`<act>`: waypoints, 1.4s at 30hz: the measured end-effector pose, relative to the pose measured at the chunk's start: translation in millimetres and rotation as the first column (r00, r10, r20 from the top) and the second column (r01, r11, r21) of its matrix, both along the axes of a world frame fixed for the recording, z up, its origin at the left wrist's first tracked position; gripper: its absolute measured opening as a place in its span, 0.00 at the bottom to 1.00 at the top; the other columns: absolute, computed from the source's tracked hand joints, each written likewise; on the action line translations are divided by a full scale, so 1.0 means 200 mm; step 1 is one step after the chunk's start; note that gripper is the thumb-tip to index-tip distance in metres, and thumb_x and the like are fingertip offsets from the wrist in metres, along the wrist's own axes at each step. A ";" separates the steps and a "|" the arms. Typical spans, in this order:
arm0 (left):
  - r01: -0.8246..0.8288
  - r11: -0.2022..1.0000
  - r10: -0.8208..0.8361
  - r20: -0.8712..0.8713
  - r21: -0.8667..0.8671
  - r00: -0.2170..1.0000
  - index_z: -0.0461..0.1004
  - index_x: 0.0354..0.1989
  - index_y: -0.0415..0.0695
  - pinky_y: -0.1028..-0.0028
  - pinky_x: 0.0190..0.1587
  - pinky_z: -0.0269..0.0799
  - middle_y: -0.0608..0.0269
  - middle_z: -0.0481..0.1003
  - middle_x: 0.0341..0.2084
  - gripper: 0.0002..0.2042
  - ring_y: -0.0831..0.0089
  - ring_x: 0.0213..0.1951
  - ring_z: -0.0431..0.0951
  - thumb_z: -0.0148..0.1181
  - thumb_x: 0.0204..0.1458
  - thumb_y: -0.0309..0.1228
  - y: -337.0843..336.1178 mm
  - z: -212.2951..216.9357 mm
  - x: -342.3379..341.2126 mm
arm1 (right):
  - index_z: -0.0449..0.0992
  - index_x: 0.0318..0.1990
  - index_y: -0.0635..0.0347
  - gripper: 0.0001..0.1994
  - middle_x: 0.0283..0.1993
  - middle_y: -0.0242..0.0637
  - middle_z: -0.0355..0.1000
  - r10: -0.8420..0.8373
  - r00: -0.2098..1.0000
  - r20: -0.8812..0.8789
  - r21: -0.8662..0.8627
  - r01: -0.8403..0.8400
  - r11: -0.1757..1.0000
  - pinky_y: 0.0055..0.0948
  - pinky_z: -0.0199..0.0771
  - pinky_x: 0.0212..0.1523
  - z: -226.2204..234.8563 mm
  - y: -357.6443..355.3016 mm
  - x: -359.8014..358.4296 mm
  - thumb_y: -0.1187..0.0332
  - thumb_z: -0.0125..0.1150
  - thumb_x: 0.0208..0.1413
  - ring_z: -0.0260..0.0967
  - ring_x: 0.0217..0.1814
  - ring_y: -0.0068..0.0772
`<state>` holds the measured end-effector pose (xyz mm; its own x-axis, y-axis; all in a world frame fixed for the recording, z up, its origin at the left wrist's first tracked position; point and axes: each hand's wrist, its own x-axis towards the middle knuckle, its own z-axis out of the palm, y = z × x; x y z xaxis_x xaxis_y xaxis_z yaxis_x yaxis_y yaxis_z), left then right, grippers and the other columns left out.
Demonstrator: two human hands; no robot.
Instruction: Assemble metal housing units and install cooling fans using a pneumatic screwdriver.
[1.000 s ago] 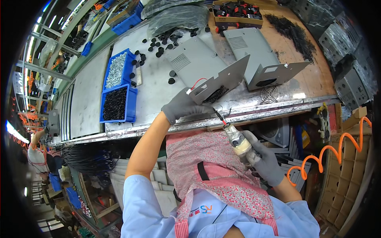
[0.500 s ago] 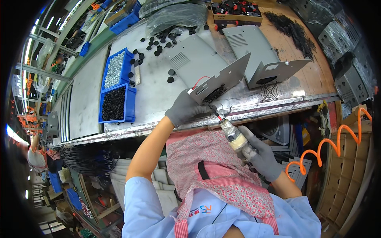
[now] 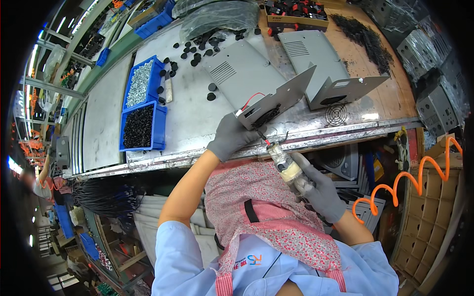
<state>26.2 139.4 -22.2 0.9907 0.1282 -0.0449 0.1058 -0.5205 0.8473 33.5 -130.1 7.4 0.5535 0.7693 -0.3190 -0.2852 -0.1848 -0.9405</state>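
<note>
Smooth grey sheet metal, bent into a base and an upright flange, forms the left panel [image 3: 242, 65], lying at the near edge of the scuffed metal bench [image 3: 190, 123]; slots ribbed into its base face up, and a round black fan [image 3: 267, 115] sits against the flange. The right hand [image 3: 322, 193], in a grey knit glove, is wrapped around a power screwdriver [image 3: 289, 169], a stubby cylinder bound in pale, grimy tape, its bit slanting far and left toward the flange. The left hand [image 3: 231, 137], gloved alike, has its fingers curled at the flange's near left corner, beside the bit; I cannot tell whether they pinch anything. To the right lies a wire grille [image 3: 335, 115] of concentric rings.
</note>
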 end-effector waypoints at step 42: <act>-0.192 -0.345 0.366 -0.320 -0.919 0.874 0.60 0.54 0.36 0.74 0.35 0.71 0.47 0.67 0.49 0.18 0.64 0.42 0.72 0.43 0.60 0.35 -0.04 -0.06 -0.35 | 0.50 0.66 0.57 0.31 0.31 0.30 0.64 0.058 0.998 -0.024 0.035 -0.057 0.998 0.17 0.65 0.29 0.03 0.02 -0.07 0.65 0.48 0.55 0.60 0.26 0.16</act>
